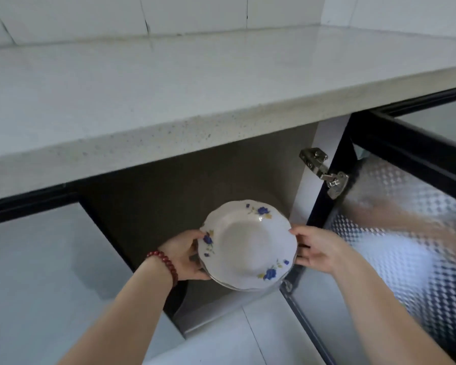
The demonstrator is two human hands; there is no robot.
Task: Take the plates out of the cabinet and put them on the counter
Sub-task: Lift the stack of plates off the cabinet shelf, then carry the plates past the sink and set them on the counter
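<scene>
Here you clasped the plates (248, 245), perhaps three, in left hand (186, 255) and right hand (317, 250), outside the cabinet (169, 191); next, the surface (169, 83).

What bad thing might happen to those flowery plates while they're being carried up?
The stack of plates is held only at its rim by the left hand and right hand, so a loose grip could let the top plate slide off. The counter edge juts out above them, so lifting straight up might knock the stack. The open cabinet door sits close beside the right arm.
</scene>
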